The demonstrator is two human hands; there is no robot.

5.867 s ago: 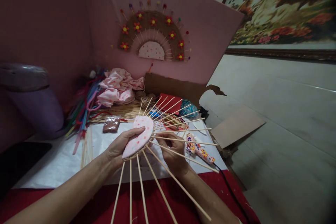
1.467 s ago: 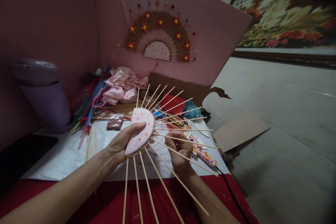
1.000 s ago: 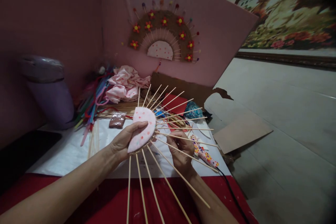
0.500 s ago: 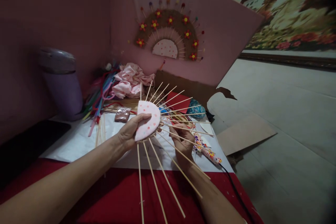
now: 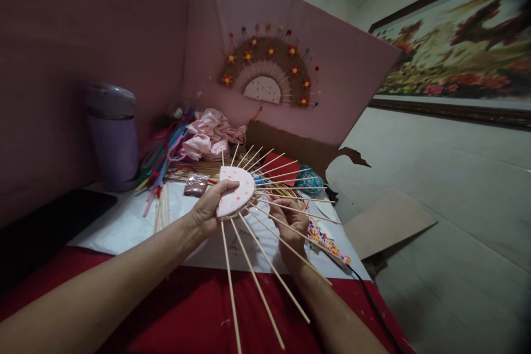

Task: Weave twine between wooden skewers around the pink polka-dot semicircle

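My left hand [image 5: 209, 207] grips a padded half-disc [image 5: 236, 192] covered in pale pink cloth with small red dots, its thumb lying across the front. Several thin wooden sticks [image 5: 290, 181] fan out from the curved edge of this half-disc. On its right side, my right hand [image 5: 290, 224] is closed among the sticks, with thumb and fingers pinching one near its inner end. The exact fingertip contact is partly hidden behind the sticks.
A finished-looking fan decoration [image 5: 269, 50] hangs on the pink board behind. Crumpled dotted cloth [image 5: 209, 133], pipe cleaners [image 5: 166, 146], a wrapped brown packet [image 5: 196, 184], blue yarn [image 5: 309, 178] and a flower-patterned corded tool [image 5: 329, 243] lie around. A purple tumbler [image 5: 114, 144] stands left.
The camera view has tilted and shifted slightly, so the background sits lower. Both hands keep their hold, and the half-disc with its sticks has turned a little.
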